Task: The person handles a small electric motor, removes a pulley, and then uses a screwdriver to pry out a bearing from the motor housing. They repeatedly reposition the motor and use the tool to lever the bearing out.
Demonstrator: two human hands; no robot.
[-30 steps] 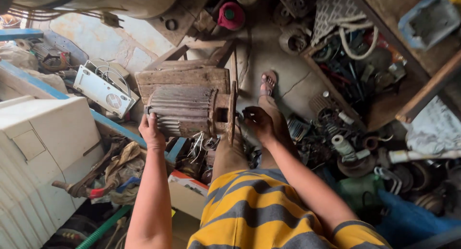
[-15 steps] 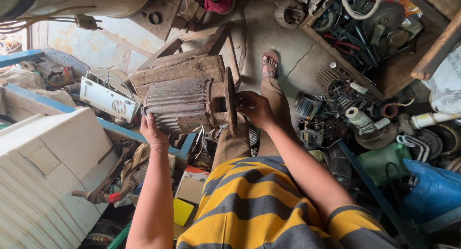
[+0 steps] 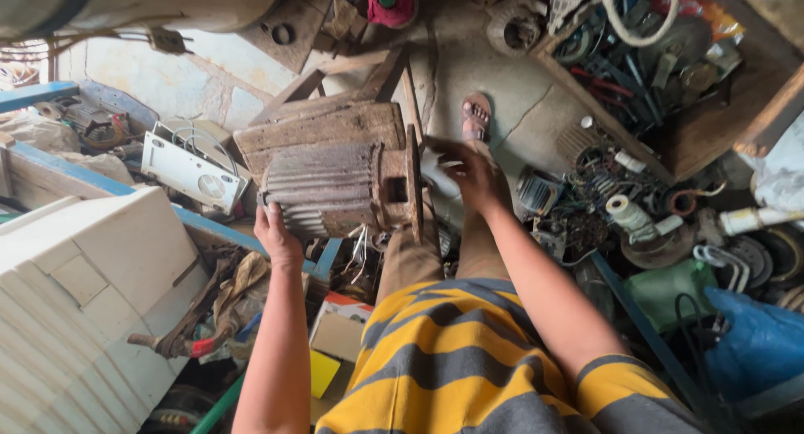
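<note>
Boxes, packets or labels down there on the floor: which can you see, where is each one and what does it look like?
Cardboard box: on the floor below the rusty ribbed motor, beside the person's knee; brown flaps, orange-red edge.
Yellow packet: just under that box; flat, plain yellow.
Green bag: right side, among the scrap parts; soft, crumpled.
Blue bag: lower right corner; bulging, shiny.
No signs or screens show.

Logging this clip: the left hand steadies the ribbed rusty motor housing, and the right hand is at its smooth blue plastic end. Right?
Not quite. The head view shows the end plate by the right hand is rusty metal, not blue plastic. The left hand does steady the ribbed motor housing.
</note>
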